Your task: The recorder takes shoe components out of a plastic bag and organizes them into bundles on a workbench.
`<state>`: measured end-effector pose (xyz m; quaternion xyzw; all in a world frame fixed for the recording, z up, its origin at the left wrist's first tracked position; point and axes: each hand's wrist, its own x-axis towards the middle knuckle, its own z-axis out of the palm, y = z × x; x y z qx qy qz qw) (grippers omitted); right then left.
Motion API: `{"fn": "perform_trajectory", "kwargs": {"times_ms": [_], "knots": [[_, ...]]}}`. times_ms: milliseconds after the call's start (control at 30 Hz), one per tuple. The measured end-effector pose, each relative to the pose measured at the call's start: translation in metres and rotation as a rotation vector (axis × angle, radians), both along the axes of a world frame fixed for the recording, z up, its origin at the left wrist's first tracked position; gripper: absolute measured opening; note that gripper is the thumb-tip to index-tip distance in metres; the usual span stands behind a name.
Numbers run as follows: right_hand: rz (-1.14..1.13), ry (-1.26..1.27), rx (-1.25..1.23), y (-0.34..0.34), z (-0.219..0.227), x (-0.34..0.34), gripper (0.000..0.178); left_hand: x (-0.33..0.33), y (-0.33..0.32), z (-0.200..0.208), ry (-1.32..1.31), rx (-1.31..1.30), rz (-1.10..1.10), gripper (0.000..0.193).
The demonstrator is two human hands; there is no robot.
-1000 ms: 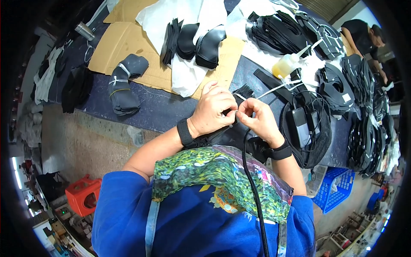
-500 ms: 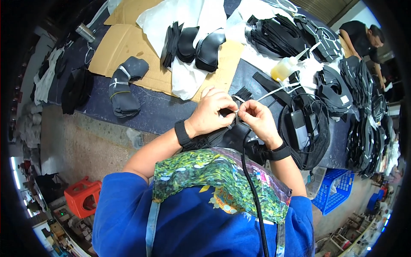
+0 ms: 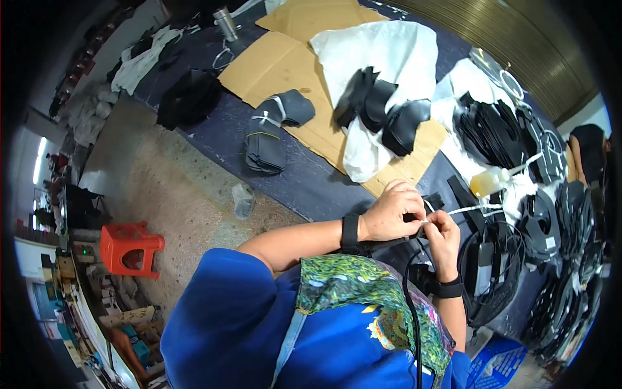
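Fingers pinch white tie; black bundle seemingly points lengthwise up-right.

The narrow strip is white, the curved stacked sheets black, the flat cardboard tan, the plastic stool orange-red, the fabric shirt royal blue, and the cloth apron mottled leafy green with pale spots.

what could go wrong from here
The left hand and right hand pinch a thin white strip between their fingertips, so it might slip loose.

The long, flat white cord beside the right hand passes close to the translucent plastic bottle of yellow liquid; a tug could perhaps tip it.

The long black cable running down over the green patterned fabric apron might snag.
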<state>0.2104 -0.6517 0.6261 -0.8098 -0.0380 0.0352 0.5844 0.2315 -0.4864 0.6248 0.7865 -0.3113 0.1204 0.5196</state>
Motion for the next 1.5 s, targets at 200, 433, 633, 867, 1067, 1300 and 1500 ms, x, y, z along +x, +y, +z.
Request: {"fn": "perform_trajectory", "kwargs": {"times_ms": [200,433,633,867,1067,1300,1500], "knots": [[0.034,0.227,0.258,0.003,0.008,0.003,0.006,0.005,0.000,-0.005,0.101,-0.019,-0.052,0.009],[0.029,0.220,0.260,0.006,0.008,0.006,0.007,0.012,0.001,-0.006,0.099,-0.083,-0.170,0.011],[0.042,0.310,0.331,0.000,0.012,0.009,0.007,0.018,0.002,-0.013,0.296,-0.176,-0.295,0.010],[0.177,0.361,0.379,-0.005,0.015,0.007,0.009,0.024,0.004,-0.011,0.384,-0.173,-0.481,0.008],[0.270,0.355,0.391,-0.008,0.015,0.006,0.009,0.026,0.006,-0.010,0.427,-0.182,-0.551,0.008],[0.312,0.329,0.355,-0.007,0.017,0.006,0.010,0.021,0.005,-0.007,0.183,-0.090,-0.404,0.012],[0.258,0.306,0.350,-0.007,0.019,-0.001,0.011,0.014,-0.003,-0.011,0.417,-0.266,-0.332,0.009]]}}
